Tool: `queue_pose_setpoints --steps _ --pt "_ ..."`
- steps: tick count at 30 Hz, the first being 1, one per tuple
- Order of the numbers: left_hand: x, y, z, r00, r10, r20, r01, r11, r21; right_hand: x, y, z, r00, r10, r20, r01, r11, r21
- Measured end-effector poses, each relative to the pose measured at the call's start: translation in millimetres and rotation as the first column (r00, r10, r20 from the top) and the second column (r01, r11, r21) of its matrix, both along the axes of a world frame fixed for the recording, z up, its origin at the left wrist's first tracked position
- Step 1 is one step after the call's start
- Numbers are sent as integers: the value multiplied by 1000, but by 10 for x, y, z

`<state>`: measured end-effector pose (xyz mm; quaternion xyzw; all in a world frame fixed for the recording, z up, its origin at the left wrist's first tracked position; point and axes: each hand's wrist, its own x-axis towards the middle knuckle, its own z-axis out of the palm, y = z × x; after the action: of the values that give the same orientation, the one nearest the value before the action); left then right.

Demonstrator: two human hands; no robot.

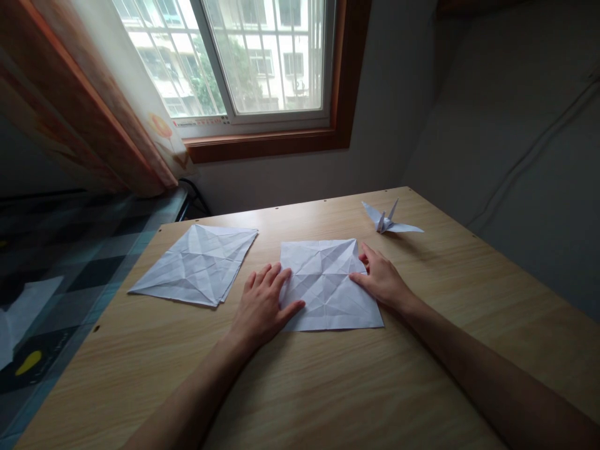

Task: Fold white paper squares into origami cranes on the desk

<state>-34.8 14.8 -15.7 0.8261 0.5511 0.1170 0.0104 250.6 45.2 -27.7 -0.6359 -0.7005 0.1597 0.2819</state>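
A creased white square sheet of paper [323, 287] lies on the wooden table in front of me. My left hand [265, 303] rests over its left edge, fingers spread, the thumb on the paper. At the right edge, my right hand [379, 275] grips the sheet, thumb on top and the other fingers at or beyond the rim; whether the fingertips reach underneath is partly hidden. Fold lines cross the sheet's middle and run out towards its corners.
To the left lies a stack of creased paper sheets [199, 265]. A folded paper crane [385, 224] stands at the back right of the table [300, 400]. Beyond the left edge is a checked cloth [117, 215] with loose white paper [35, 306]. A window and curtain are behind.
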Motion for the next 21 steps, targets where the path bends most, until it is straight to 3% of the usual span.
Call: queue_pose_setpoints --steps 6,10,12,14,17,19,21 --pt "2 -2 3 999 2 40 -2 1000 -8 15 6 41 999 31 -17 -32 997 -70" --pt "-23 16 0 990 20 141 -18 1000 -15 -15 4 6 970 18 -241 -39 996 -82" --pt "-47 40 -9 971 56 231 -48 998 -44 -53 1 -7 896 20 -444 -40 999 -34" --pt "-63 66 -19 933 109 344 -84 993 -85 -97 -6 3 758 33 -652 -39 999 5" --pt "-44 89 -14 788 178 589 -92 981 -173 -144 -23 66 500 34 -865 -49 999 10" --pt "-3 87 16 597 219 772 -11 964 -264 -149 -37 119 372 46 -927 -79 997 17" --pt "38 83 61 373 285 883 112 931 -347 -134 -50 161 342 85 -936 -152 988 34"
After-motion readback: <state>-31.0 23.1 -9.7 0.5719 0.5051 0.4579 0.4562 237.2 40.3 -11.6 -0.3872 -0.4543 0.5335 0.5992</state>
